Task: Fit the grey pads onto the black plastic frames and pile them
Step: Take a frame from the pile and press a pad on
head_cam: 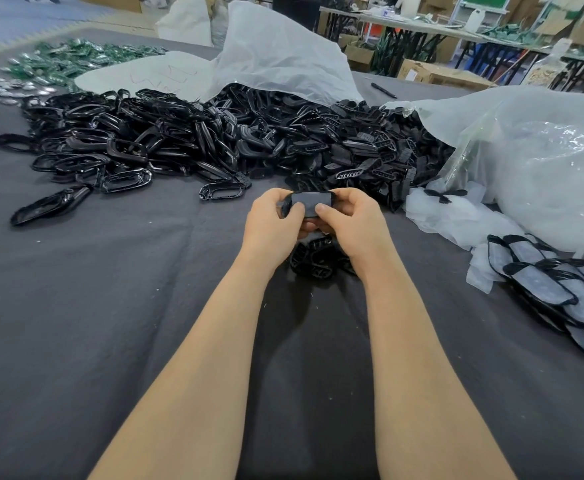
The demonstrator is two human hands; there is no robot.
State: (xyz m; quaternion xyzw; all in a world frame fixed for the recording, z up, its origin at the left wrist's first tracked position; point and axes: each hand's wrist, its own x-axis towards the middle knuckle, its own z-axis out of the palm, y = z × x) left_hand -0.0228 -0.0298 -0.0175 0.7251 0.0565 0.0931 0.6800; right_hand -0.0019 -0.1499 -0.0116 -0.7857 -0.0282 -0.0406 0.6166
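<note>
Hands, left [271, 220] and right [351, 220], pinch rounded grey pad [309, 201] on glossy black frame [285, 207].

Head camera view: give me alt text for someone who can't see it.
A left hand and right hand together grip a black frame with a grey pad above a dark cloth-covered table. Beyond them lies a big heap of loose black frames, partly under a white plastic bag. A pile of padded frames sits at the right.
</note>
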